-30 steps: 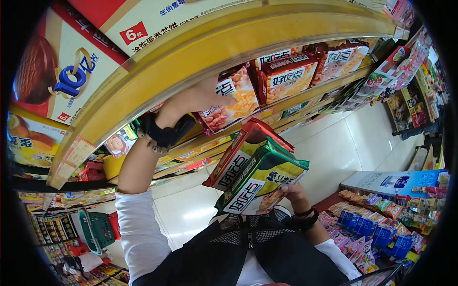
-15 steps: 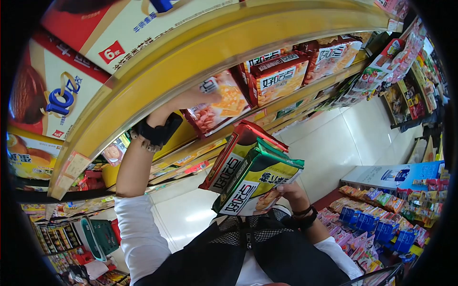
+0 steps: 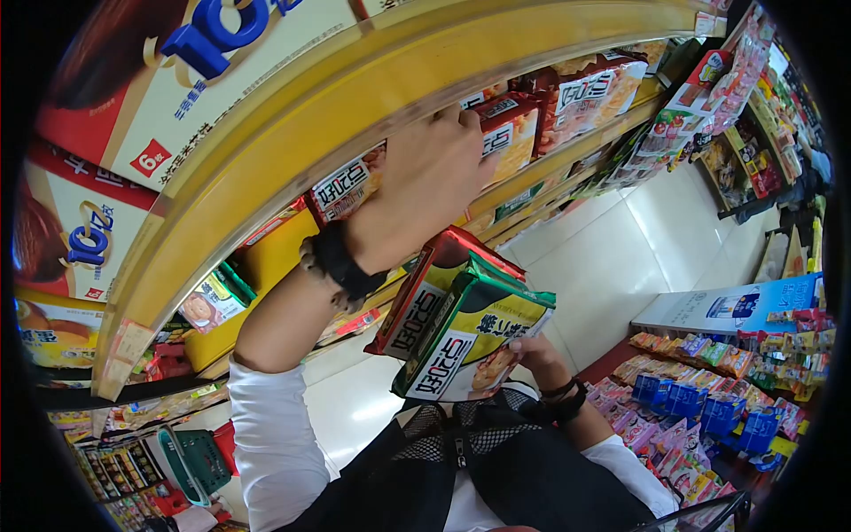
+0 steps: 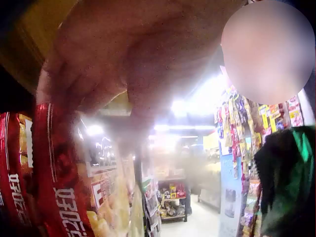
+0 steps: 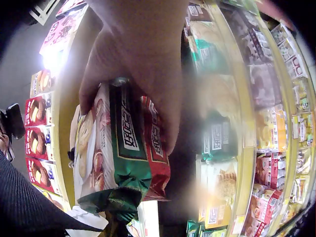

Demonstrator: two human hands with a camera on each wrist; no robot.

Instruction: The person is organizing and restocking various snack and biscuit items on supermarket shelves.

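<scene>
My left hand [image 3: 427, 182] reaches over a red cracker pack [image 3: 519, 142] on the yellow shelf. In the left wrist view its fingers lie at the top edge of a red pack [image 4: 61, 168], with the thumb hanging before the front face; I cannot tell whether they grip it. Another red pack [image 3: 341, 188] stands left of the hand, partly behind the wrist. Near my waist my right hand [image 3: 534, 353] grips a green biscuit pack [image 3: 461, 350] and a red biscuit pack [image 3: 409, 317] together. In the right wrist view, fingers and thumb span both packs from above.
A yellow shelf rail [image 3: 355, 97] curves above the packs, with large cookie boxes [image 3: 97, 115] on the upper shelf. More red packs [image 3: 589, 97] stand to the right. Hanging bags [image 3: 683, 115] edge the shelf end. A snack display [image 3: 691, 390] stands at right, a green basket [image 3: 199, 461] at lower left.
My left hand has left the front of the left red pack and moved right and up to the neighbouring one. The right hand keeps the two packs nearly still. The view has shifted slightly.
</scene>
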